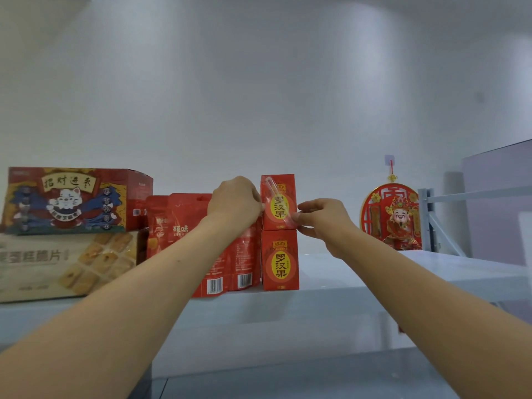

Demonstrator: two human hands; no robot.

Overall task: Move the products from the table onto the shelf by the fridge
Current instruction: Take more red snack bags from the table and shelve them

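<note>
**Seating the top carton on the stack**

Reaching up from below, both forearms converge on one spot on the shelf [374,283]. The left hand [234,201] is curled against the left edge of the upper carton [285,191], thumb on the front corner. The right hand [322,220] pinches the carton's lower right corner between thumb and fingertips. So both hands are clamped on the same box, one on each side, at about equal reach.

That upper carton, a red luohanguo drink with a straw [272,188] slanting across its face, stands upright with its long axis vertical. It sits directly on top of the lower carton [279,260] of the same kind, edges nearly flush. Whether its base lies fully flat is hard to judge from this angle.

The coming move turns on that vertical line-up. I judge the box needs only a small squaring before both hands let go sideways, away from each other.

Just left, touching the stack, stand the red pouches [184,223]. Further left, a cat-print gift box [69,200] rests on a biscuit box [63,263]. Well apart to the right, a God of Wealth ornament [394,217] hangs against the white wall.
</note>
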